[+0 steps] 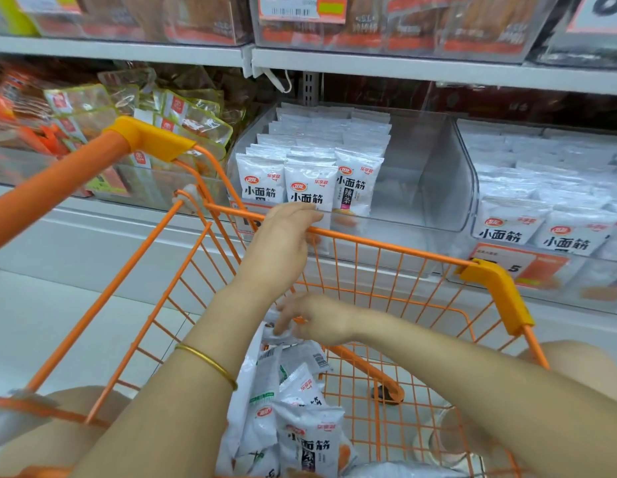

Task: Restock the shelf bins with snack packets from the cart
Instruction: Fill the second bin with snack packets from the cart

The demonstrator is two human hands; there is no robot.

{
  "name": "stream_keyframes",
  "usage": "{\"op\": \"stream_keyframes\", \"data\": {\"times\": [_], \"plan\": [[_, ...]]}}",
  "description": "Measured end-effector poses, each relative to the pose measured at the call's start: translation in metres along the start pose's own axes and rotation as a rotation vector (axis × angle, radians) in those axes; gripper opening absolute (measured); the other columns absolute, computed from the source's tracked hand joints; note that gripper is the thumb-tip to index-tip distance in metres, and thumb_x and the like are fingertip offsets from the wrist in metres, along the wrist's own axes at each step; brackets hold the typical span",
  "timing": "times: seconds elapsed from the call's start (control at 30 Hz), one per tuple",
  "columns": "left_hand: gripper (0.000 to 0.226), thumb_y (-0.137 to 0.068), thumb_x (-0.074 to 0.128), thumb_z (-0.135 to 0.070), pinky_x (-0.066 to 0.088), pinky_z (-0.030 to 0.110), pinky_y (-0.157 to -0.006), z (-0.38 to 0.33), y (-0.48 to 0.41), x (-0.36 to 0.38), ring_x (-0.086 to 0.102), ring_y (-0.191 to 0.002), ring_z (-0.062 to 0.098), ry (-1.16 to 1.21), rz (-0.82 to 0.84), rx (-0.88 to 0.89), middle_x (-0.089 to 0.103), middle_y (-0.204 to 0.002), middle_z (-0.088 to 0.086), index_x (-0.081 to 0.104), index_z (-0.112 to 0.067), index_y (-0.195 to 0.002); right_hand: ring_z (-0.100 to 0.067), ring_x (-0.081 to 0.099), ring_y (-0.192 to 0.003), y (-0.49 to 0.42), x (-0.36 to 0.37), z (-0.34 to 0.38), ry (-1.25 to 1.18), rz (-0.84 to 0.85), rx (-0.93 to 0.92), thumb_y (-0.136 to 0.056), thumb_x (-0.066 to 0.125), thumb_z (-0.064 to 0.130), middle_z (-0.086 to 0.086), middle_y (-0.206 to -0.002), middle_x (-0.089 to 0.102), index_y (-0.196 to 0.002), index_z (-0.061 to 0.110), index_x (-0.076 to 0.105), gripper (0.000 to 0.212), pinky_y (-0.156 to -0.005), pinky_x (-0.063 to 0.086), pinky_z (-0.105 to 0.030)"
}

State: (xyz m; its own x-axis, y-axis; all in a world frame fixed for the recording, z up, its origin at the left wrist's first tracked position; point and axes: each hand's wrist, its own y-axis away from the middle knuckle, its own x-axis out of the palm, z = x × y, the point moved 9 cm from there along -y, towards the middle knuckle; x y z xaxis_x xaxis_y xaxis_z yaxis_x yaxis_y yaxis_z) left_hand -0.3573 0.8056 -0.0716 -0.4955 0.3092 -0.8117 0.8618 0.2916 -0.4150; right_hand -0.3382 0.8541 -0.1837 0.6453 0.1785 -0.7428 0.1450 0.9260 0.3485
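The fingers [310, 217] of our left hand [279, 246] curl around the front rim of the orange cart [386, 244]. The fingers [282, 324] of our right hand [322, 322] are blurred. They reach a snack packet [276, 338] on the pile [300, 429] inside the cart, perhaps pinching it; we cannot tell. Behind the rim, the shelf bin [438, 188] is partly filled.

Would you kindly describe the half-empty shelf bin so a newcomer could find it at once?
Find the orange wire cart against the white shelf. Beyond its far rim sits a clear plastic bin of upright white snack packets. Unlike the full bins beside it, its right side is bare.
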Motion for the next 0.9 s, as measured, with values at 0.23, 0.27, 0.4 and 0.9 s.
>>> {"op": "stream_keyframes", "data": {"times": [0.23, 0.27, 0.4, 0.9], "plan": [[0.042, -0.082, 0.047, 0.012, 0.021, 0.019, -0.101, 0.000, 0.001, 0.000, 0.046, -0.121, 0.029, -0.007, 0.005, 0.008, 0.059, -0.125, 0.011, 0.062, -0.002, -0.118, -0.021, 0.044, -0.123, -0.006, -0.009, -0.016, -0.035, -0.054, 0.044, -0.089, 0.043, -0.005, -0.007, -0.137, 0.046, -0.130, 0.008, 0.052, 0.043, -0.100, 0.038, -0.029], [0.041, -0.083, 0.046, 0.011, 0.022, 0.019, -0.101, 0.000, 0.001, 0.000, 0.045, -0.122, 0.028, -0.008, 0.004, 0.006, 0.058, -0.126, 0.011, 0.062, -0.003, -0.119, -0.022, 0.047, -0.116, -0.004, -0.008, -0.017, -0.045, -0.060, 0.048, -0.089, 0.044, -0.004, -0.007, -0.131, 0.048, -0.127, 0.009, 0.052, 0.041, -0.095, 0.041, -0.031], [0.039, -0.087, 0.046, 0.008, 0.021, 0.019, -0.103, -0.004, 0.002, -0.001, 0.043, -0.125, 0.026, -0.018, 0.001, 0.008, 0.057, -0.128, 0.009, 0.061, -0.004, -0.121, -0.030, 0.051, -0.099, -0.002, 0.000, -0.023, -0.101, -0.073, 0.080, -0.086, 0.052, -0.001, -0.006, -0.111, 0.049, -0.117, 0.013, 0.049, 0.034, -0.081, 0.046, -0.039], [0.037, -0.090, 0.047, 0.003, 0.017, 0.014, -0.103, -0.004, 0.004, -0.001, 0.039, -0.127, 0.021, 0.005, 0.008, -0.010, 0.054, -0.132, 0.006, 0.059, -0.007, -0.124, -0.037, 0.044, -0.120, 0.001, 0.006, -0.013, 0.217, 0.008, 0.032, -0.095, 0.046, 0.009, -0.021, -0.132, 0.043, -0.127, -0.006, 0.049, 0.036, -0.097, 0.039, -0.042]]}}
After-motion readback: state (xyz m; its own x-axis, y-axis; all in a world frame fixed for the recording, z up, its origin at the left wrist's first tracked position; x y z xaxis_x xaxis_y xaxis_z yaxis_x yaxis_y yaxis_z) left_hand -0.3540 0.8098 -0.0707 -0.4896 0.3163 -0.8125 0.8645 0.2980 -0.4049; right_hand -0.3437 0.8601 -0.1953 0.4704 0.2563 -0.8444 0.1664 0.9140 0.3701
